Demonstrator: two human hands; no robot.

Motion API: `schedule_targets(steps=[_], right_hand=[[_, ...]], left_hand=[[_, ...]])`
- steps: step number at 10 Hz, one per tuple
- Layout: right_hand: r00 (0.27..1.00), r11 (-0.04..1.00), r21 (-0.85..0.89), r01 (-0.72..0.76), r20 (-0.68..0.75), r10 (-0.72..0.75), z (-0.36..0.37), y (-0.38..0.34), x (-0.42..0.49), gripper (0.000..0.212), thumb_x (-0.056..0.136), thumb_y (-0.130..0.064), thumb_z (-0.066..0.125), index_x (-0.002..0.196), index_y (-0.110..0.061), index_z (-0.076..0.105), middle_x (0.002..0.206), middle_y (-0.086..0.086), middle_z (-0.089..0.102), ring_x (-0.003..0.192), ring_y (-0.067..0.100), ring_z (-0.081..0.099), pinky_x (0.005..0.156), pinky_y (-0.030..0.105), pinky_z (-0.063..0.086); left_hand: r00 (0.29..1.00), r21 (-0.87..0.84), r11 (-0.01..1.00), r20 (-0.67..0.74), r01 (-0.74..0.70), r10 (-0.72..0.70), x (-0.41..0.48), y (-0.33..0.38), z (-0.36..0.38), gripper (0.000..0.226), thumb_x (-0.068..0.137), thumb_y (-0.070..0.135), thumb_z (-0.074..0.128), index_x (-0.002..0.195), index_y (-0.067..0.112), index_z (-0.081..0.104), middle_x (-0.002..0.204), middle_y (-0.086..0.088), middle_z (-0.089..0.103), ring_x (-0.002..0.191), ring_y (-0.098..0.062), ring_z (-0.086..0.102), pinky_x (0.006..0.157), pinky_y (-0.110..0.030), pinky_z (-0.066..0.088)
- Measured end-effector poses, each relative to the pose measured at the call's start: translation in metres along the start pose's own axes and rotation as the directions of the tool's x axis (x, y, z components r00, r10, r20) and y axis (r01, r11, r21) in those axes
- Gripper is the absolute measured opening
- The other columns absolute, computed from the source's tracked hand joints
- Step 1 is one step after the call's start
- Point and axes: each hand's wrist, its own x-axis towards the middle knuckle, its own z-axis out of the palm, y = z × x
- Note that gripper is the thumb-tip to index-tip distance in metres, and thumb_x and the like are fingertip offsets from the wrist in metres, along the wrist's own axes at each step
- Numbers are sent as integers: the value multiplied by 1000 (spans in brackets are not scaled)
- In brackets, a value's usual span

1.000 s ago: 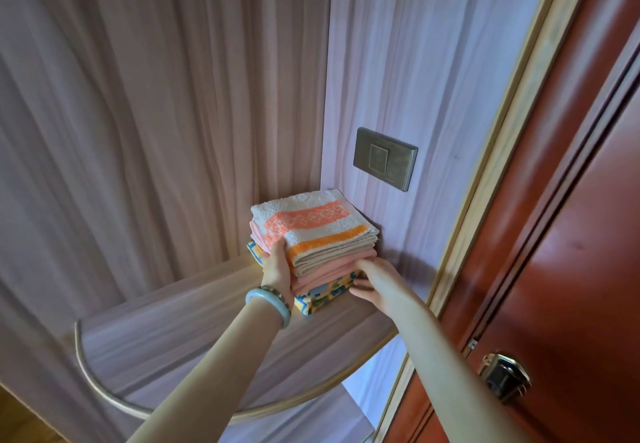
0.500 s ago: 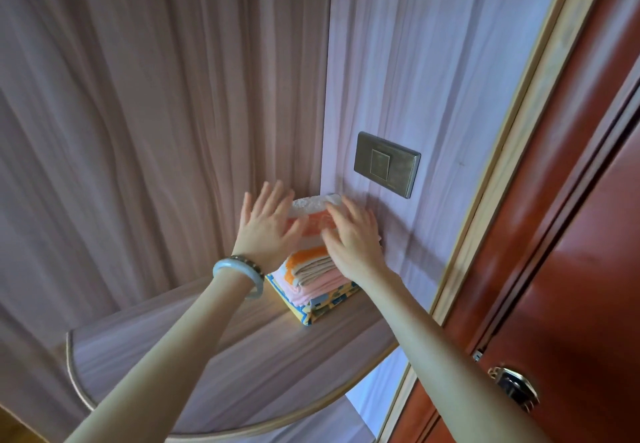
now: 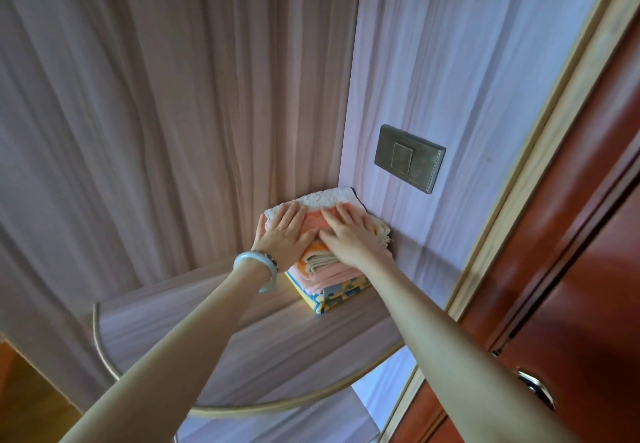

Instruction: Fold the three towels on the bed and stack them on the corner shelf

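Three folded towels lie stacked in the back corner of the rounded corner shelf (image 3: 263,345). On top is a white towel with orange stripes (image 3: 322,200), under it a pink towel (image 3: 332,274), and at the bottom a yellow and blue patterned towel (image 3: 341,295). My left hand (image 3: 284,234), with a pale bangle at the wrist, lies flat on the top towel's left half, fingers spread. My right hand (image 3: 349,234) lies flat on its right half. Both palms press down and hold nothing.
Wood-grain panel walls meet behind the stack. A bronze switch plate (image 3: 408,158) is on the right wall just above the towels. A red-brown door (image 3: 571,234) with a metal handle (image 3: 535,387) stands at the right. A lower shelf edge (image 3: 277,432) shows below.
My hands left the sides of the stack, rose above it, and now rest flat on the top towel. The stack sits further back in the corner.
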Motion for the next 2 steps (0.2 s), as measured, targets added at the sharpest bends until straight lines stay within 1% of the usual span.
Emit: schedule_targets(steps=[1,2], right_hand=[[999,996,92,-6,41,3,-27,-10,-8,60,95,-44,39,150,-31,20,162,4,7,148,26,-1,118,48,1],[1000,979,202,5,-10,-3,-53,-17,-26,75,87,-46,53,151,-32,16,160,1,17,147,25,14,117,48,17]], left_hand=[[990,-228,974,-134,5,-36,-6,-1,-13,68,94,55,32,149,18,18,158,-2,16,146,-19,6,118,-45,4],[958,-493,869,-265,-35,-112,-30,-3,-36,73,91,44,52,148,13,19,154,-4,26,143,-23,17,116,-36,16]])
